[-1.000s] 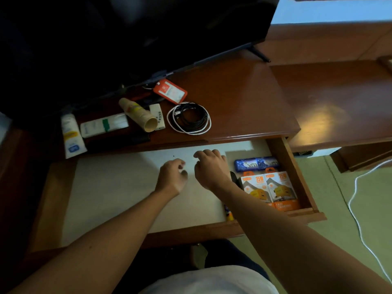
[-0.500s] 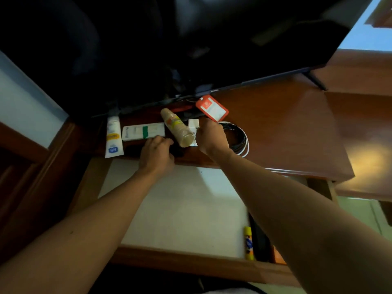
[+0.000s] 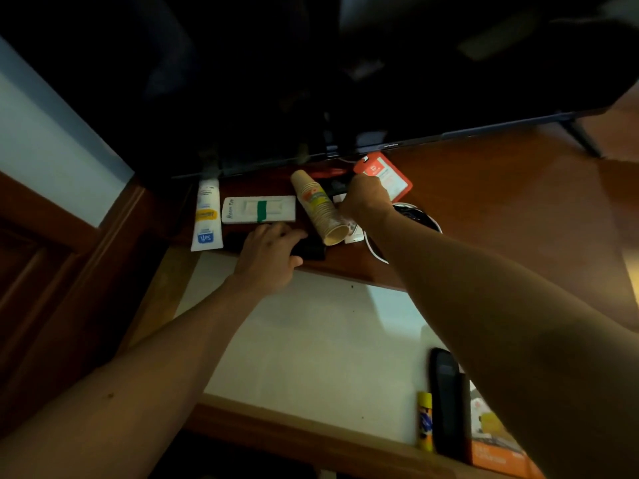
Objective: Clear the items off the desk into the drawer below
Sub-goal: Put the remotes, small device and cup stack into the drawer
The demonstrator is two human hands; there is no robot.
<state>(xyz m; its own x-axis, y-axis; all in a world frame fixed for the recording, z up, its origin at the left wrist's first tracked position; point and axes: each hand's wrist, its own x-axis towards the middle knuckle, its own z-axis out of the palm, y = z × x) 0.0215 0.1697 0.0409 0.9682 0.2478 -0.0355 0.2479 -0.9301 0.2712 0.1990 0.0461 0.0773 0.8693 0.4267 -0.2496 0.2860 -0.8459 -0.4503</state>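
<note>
On the dark wooden desk [image 3: 501,216] lie a white tube [image 3: 206,216], a flat white box with a green band [image 3: 259,209], a stack of paper cups [image 3: 320,210] on its side, a red badge holder [image 3: 389,176] and a coiled cable [image 3: 416,216]. My left hand [image 3: 269,257] grips a flat black object [image 3: 311,251] at the desk's front edge, fingers over it and thumb at its near side. My right hand [image 3: 363,202] is curled down over a small white item [image 3: 356,234] between the cups and the badge holder; its fingertips are hidden. The drawer [image 3: 311,340] stands open below.
A large black TV [image 3: 380,63] overhangs the back of the desk on its stand. At the drawer's right end lie a yellow glue stick [image 3: 424,420], a black remote [image 3: 447,399] and orange boxes [image 3: 494,444]. Dark wood panelling rises at the left.
Both hands rose from the drawer to the desk. The left settled on the black object; the right went to the small white item and moved a little toward the badge holder.
</note>
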